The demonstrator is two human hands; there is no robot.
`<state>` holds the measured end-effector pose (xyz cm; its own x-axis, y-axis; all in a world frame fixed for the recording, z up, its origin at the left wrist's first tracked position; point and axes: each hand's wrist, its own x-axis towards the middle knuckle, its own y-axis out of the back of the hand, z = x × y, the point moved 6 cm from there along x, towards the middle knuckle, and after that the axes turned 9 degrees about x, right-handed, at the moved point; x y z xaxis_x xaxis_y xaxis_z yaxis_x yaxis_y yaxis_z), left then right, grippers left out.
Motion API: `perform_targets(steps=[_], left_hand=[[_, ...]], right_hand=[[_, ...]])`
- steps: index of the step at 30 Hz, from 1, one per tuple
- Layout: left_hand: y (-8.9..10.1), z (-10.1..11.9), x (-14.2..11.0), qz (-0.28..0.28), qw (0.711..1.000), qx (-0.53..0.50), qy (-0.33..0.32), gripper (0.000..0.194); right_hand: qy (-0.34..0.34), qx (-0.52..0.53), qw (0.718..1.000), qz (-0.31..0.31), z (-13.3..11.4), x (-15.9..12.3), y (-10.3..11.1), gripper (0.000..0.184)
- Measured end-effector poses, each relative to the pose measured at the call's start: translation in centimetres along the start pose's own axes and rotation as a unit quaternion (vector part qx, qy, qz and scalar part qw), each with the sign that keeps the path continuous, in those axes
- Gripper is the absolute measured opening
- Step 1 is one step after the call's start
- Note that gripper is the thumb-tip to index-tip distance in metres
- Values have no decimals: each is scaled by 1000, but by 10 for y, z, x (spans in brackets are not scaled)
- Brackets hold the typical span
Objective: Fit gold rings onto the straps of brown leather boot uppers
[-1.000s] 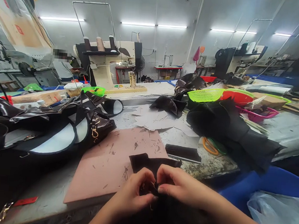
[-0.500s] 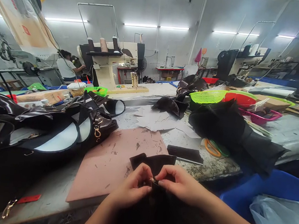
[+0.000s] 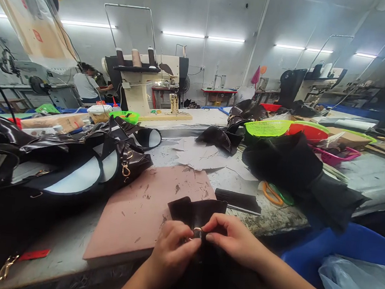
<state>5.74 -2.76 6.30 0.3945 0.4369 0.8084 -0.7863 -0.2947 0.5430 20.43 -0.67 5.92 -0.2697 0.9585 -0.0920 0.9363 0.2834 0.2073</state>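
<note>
Both hands meet at a dark leather bag piece (image 3: 203, 210) that overlaps the near edge of a pink board (image 3: 146, 208) and hangs down toward me. My left hand (image 3: 174, 246) is closed, thumb against bent fingers, gripping the piece where a small gold-coloured metal ring (image 3: 197, 229) shows. From the other side, my right hand (image 3: 230, 235) pinches the dark piece beside that ring with thumb and forefinger. The lower part of the piece merges into dark shadow below my hands.
Dark leather bags (image 3: 72, 170) with gold clasps crowd the left side. Orange-handled scissors (image 3: 272, 193), a black strip (image 3: 238, 200) and dark fabric (image 3: 288, 166) lie right. A blue bin (image 3: 308, 249) stands near right. A sewing machine (image 3: 135, 85) and a seated person (image 3: 85, 85) are behind.
The gold ring now shows more plainly between my fingers. My left hand has turned, its fingers folding further over the piece, while my right hand keeps its pinch.
</note>
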Motion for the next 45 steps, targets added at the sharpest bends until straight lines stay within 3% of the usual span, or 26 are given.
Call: perform_targets(steps=[2,6,9,15,20,22,27,29,33,38,40,42,45], left_hand=[[-5,7,-1,-43,998,-34,-27,21],[-19,2,-10,-85,978,-144,128,16],[-19,1,-17,-64,971,-166,160,15],[-9,4,-12,-97,986,-129,51,14],[-20,14,-5,-168,984,-54,33,15],[-20,17,-3,-165,985,-34,24,15],[-9,31,-2,-122,986,8,-115,24],[-8,30,-5,-125,983,15,-131,24],[-14,21,-13,-146,985,31,-88,19],[-20,13,-23,-179,983,-27,-38,24],[-16,12,-21,-193,980,-35,-34,24],[-10,6,-12,-225,971,-80,-7,23],[-6,-15,14,-248,949,-164,108,22]], right_hand=[[6,2,1000,-17,0,0,-1,10],[69,-123,988,-56,-6,-4,-5,28],[95,-210,971,-68,-5,-5,-6,28],[77,-249,962,-83,-2,-1,-5,18],[-2,-209,975,-71,0,4,-3,9],[-9,-185,981,-57,2,7,-5,8],[-41,-104,993,-28,13,16,-4,15],[-36,-96,994,-35,13,16,-3,17],[-16,-163,983,-79,9,12,-5,9],[-3,-170,983,-65,7,12,-4,5],[-3,-125,990,-62,9,14,-1,1],[4,-35,997,-61,12,16,3,13],[6,129,991,-45,18,15,5,26]])
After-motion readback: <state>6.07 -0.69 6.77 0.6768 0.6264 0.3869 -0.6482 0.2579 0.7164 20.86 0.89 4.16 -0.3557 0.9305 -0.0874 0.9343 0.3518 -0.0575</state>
